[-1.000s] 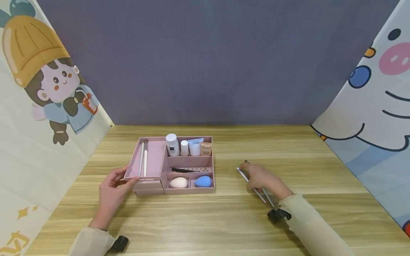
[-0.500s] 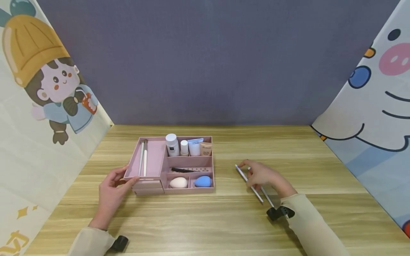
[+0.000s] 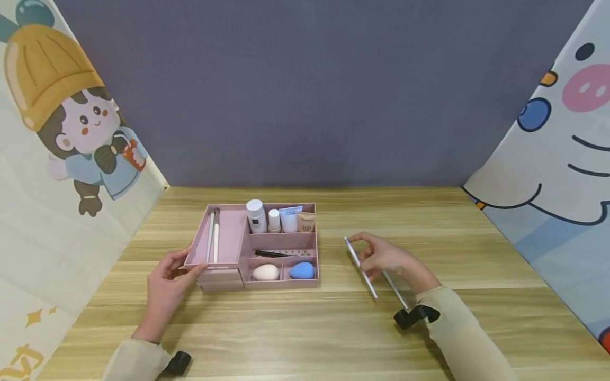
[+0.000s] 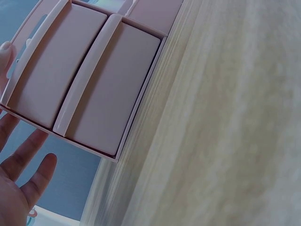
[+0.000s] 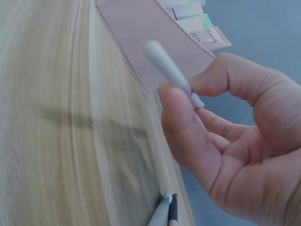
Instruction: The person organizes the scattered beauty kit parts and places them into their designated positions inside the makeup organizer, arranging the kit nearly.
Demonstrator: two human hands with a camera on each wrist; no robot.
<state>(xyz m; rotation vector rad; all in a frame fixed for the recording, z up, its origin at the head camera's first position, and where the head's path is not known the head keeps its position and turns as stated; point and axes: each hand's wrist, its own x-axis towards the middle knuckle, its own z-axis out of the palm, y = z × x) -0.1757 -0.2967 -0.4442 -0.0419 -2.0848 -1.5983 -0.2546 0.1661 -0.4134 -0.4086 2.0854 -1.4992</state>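
Note:
My right hand pinches a slim white pen-like stick between thumb and fingertips, right of the pink organizer box. Up close in the right wrist view, the stick has a rounded white end; its far end is mostly hidden. Another thin white stick lies on the table under the right wrist. My left hand holds the box's front left corner, thumb at the top rim and the other fingers along the side. Two drawer fronts on the box appear in the left wrist view.
In the box's left tray lie two pale brushes. Its compartments hold a white bottle, small tubes, a black pencil, a cream sponge and a blue sponge. A grey wall stands behind the wooden table.
The held white stick has shifted left and slightly toward the back, away from the other stick, which stays on the table. My left hand and the box have not moved.

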